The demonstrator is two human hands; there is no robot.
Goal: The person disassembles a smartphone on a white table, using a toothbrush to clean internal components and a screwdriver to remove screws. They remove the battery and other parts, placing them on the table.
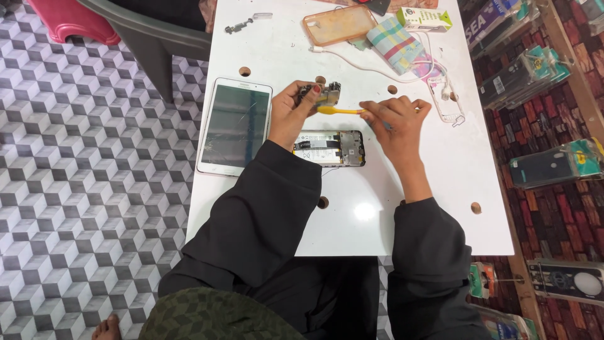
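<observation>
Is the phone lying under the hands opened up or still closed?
Opened: the phone lies with its back cover off, battery and inner frame exposed.

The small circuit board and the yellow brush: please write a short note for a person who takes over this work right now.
Left hand: fingers shut on the small circuit board, held up above the table.
Right hand: fingers shut on the yellow brush, its tip at the board.
Opened phone: lies flat on the white table, back cover off, just under both hands.
White tablet: lies left of the phone, glass cracked.
Done: phone is open, the board is out and in hand.
Left: the board is not yet back in the phone, and the phone is not closed.
</observation>
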